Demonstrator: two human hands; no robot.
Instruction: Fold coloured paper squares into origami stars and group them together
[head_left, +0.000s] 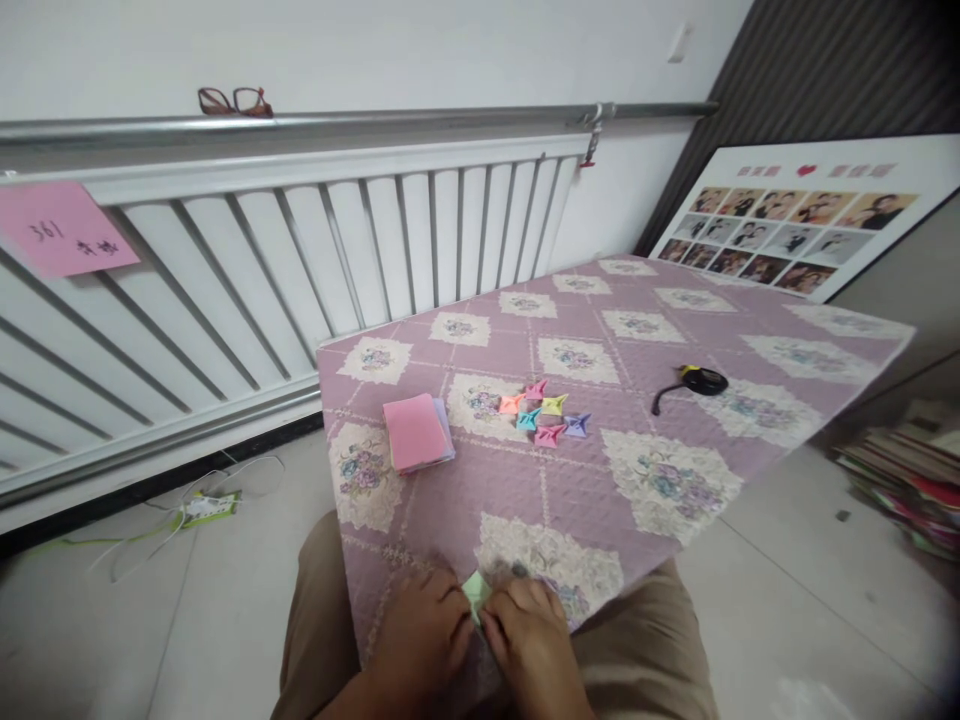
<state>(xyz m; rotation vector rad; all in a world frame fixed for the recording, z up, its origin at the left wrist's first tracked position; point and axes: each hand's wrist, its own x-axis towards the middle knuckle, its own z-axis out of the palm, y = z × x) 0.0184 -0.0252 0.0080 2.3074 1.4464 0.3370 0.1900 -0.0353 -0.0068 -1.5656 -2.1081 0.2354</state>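
Observation:
A small light green piece of paper (475, 588) lies at the near edge of the table, partly hidden between my hands. My left hand (426, 622) holds its left side, fingers curled in on it. From the right, my right hand (529, 630) presses the paper with thumb and fingers together. Beyond my hands, to the left, sits a stack of square paper sheets (417, 432), pink on top. Right of the stack stands a cluster of several small folded paper pieces (529, 420) in pink, orange, yellow, teal and purple.
A purple floral cloth (517, 490) covers the table. Towards its right lies a black and yellow object with a strap (703, 380), like a tape measure. A white radiator (450, 230) runs behind, with glasses (235, 101) on the pipe above. A photo board (795, 215) leans at the back right.

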